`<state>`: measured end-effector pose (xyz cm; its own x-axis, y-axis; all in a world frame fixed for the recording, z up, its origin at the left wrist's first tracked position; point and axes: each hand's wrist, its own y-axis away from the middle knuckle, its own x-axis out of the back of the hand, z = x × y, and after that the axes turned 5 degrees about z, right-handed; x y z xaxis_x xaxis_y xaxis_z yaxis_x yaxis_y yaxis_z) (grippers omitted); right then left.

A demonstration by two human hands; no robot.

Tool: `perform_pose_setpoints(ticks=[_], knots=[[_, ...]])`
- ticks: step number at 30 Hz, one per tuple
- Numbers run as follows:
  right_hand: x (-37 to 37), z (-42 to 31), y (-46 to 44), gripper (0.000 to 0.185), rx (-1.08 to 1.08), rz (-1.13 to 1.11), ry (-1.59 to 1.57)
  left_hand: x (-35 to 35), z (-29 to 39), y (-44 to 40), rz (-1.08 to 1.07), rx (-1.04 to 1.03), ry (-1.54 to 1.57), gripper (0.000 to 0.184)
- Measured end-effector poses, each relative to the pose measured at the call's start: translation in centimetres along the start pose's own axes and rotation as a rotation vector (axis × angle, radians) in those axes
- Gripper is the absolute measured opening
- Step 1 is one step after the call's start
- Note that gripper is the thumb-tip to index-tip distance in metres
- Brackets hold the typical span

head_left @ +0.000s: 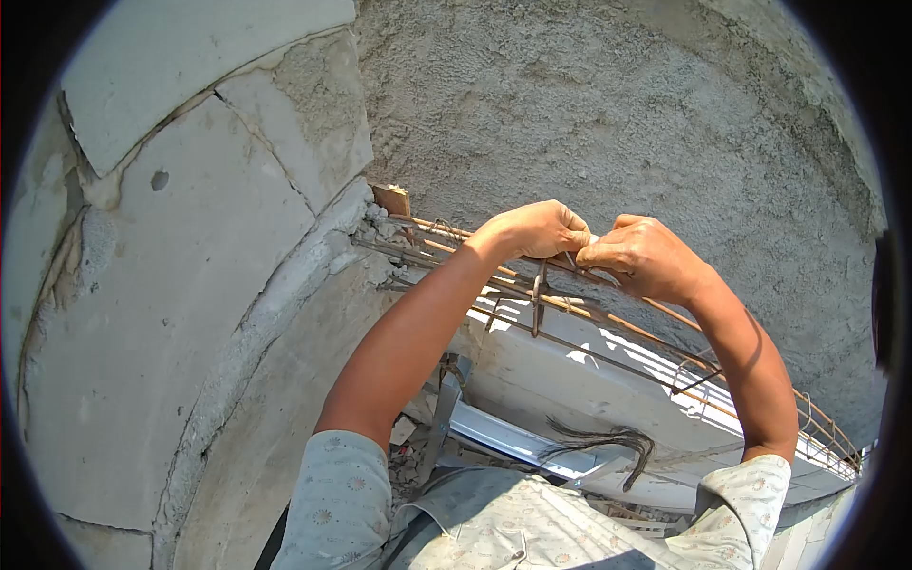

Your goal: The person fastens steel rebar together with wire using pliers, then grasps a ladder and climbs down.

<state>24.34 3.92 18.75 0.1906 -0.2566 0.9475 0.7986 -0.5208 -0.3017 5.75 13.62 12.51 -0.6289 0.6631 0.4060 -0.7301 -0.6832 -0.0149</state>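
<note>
Both hands meet over a long cage of rusty steel bars (622,328) that runs from the wall at the left down to the right. My left hand (543,230) is closed, its fingertips pinched at a small whitish piece (594,239) between the two hands. From the right, my right hand (646,256) is closed too, thumb and fingers pressed together beside the same piece. What exactly each hand grips is too small to tell. Just below my left hand, a steel stirrup (539,302) loops around the bars.
Rough grey plaster (589,114) covers the wall ahead, with large pale blocks (209,190) at the left. A wood scrap (391,199) sits at the cage's left end. Below the cage are a metal ladder (513,440) and a bundle of dark wires (622,439).
</note>
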Motion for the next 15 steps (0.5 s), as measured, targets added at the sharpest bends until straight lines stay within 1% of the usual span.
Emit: perform_pose_setpoints(ticks=[2,5,6,7,11,14,15], knots=[[0.2,0.2,-0.4,0.024,0.042,-0.037,0.051,-0.1,-0.5,-0.3,0.008,0.007,-0.005,0.029],[0.2,0.4,-1.1,0.025,0.007,-0.067,0.057,0.1,-1.1,-0.4,0.026,-0.022,0.026,0.028],[0.3,0.3,-1.4,0.027,0.047,-0.061,0.020,0.0,-1.2,-0.3,0.036,-0.042,0.044,0.027],[0.3,0.4,-1.6,0.027,0.035,-0.070,0.013,0.1,-0.9,-0.2,0.040,-0.061,0.061,0.026],[0.4,0.6,-2.2,0.028,0.001,-0.110,-0.010,0.3,-0.2,0.2,0.030,-0.006,-0.031,0.024],[0.2,0.7,-2.2,0.028,-0.022,-0.141,-0.016,0.4,-1.1,-0.4,0.009,-0.040,0.040,0.024],[0.1,0.7,-2.2,0.028,-0.034,-0.150,-0.018,0.4,-1.3,-0.4,-0.019,-0.018,0.151,0.026]])
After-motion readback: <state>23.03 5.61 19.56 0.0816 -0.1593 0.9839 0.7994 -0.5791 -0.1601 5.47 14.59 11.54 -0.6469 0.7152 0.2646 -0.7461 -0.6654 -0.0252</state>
